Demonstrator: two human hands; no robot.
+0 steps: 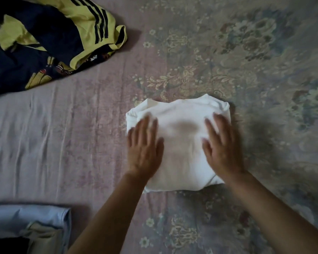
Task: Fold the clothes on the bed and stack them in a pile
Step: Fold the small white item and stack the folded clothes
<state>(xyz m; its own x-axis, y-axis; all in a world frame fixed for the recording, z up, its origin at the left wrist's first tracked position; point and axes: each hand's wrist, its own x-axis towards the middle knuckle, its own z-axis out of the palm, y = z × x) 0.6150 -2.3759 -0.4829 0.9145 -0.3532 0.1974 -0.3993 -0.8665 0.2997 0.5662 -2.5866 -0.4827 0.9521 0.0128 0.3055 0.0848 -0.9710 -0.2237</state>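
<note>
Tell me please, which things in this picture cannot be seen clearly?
Head view:
- White garment: its type is hidden by folding; both hands cover its sides.
- Left hand and right hand: motion-blurred.
- Folded pile: cut off by the bottom-left edge.
- Yellow and navy clothes: crumpled and cut off top-left.

Folded pale-blue garment (28,219) cut off at lower-left edge; fingertips (147,120) motion-blurred.
</note>
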